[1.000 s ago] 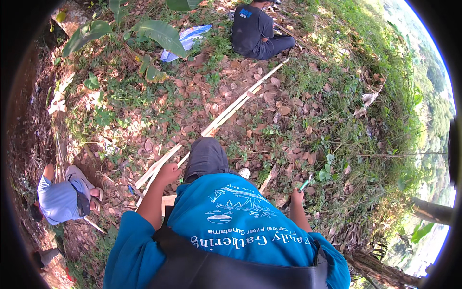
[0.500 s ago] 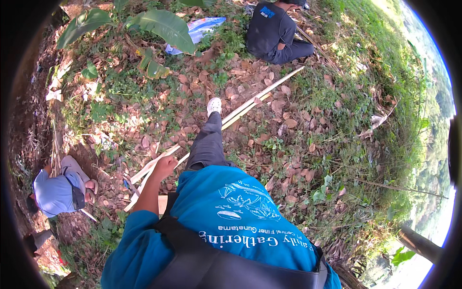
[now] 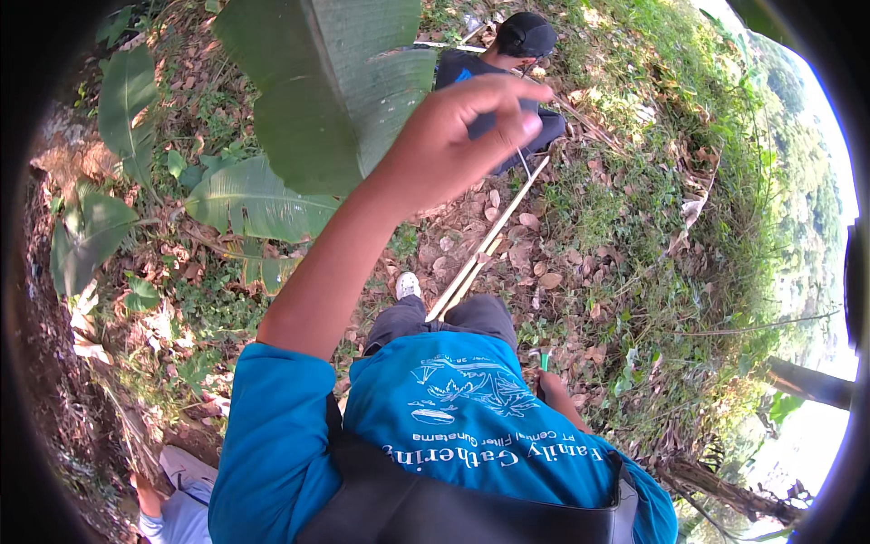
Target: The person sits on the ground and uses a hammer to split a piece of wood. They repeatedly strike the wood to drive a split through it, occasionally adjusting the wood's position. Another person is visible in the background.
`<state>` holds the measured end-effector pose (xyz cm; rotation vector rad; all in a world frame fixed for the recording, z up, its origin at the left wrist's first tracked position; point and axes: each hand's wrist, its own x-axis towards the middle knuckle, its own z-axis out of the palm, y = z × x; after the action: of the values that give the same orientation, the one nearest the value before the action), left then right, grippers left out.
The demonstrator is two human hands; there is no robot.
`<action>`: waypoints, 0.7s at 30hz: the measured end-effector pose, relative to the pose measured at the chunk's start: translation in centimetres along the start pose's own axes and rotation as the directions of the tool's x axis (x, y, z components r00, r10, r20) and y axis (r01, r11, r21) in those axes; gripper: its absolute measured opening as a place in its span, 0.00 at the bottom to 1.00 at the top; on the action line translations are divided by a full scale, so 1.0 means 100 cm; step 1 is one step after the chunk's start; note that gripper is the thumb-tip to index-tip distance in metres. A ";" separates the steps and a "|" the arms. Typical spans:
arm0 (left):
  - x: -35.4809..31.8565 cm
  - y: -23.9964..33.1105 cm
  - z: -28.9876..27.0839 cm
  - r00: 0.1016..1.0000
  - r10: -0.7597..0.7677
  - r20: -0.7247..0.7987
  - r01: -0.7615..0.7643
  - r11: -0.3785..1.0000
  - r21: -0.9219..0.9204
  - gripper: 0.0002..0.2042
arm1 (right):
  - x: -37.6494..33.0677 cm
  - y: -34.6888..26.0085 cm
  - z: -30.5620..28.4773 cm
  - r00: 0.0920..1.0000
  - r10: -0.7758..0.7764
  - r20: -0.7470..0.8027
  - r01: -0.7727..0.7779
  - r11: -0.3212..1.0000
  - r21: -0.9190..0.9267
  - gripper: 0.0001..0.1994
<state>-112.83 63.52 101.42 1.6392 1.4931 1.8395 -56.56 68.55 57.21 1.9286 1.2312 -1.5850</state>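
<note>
My left hand [image 3: 467, 131] is raised in front of me at the upper middle, its index finger and thumb stretched out with a gap between them; the other fingers are curled. Nothing plainly sits in it, though a thin pale line [image 3: 525, 164] shows just below the thumb. My right hand [image 3: 551, 388] is low beside my right hip, partly hidden by my shirt. It is closed around a small green tool [image 3: 544, 360] whose kind I cannot make out. Pale split bamboo strips [image 3: 470, 270] lie on the ground ahead, running from between my legs toward a seated person.
A person in a black cap [image 3: 526, 36] and dark clothes sits just beyond my left hand. Large banana leaves [image 3: 313, 86] hang close on the left. At lower left is another person in light blue [image 3: 186, 515]. Grass slopes away on the right, near a dark log [image 3: 809, 383].
My left hand has risen from beside my hip to the upper middle. My right hand and the green tool have come into view. The view has shifted, with a banana leaf now much nearer.
</note>
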 end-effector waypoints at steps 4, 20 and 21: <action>0.038 -0.050 -0.062 0.937 -0.256 -0.239 0.260 0.966 -0.016 0.15 | 0.012 -0.067 0.039 0.989 -0.140 -0.047 0.145 0.981 0.128 0.17; 0.069 -0.218 -0.354 0.604 -0.347 -0.718 0.739 0.581 0.341 0.11 | 0.233 -0.207 0.092 0.914 -0.340 0.220 0.402 0.696 -0.595 0.20; 0.043 -0.225 -0.375 0.552 -0.400 -0.731 0.797 0.510 0.323 0.10 | 0.219 -0.236 0.081 0.857 -0.412 0.310 0.505 0.546 -0.669 0.19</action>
<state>-155.42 57.64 92.18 0.3959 2.7543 1.4693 -80.33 84.43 40.39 1.0074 2.0442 -1.0696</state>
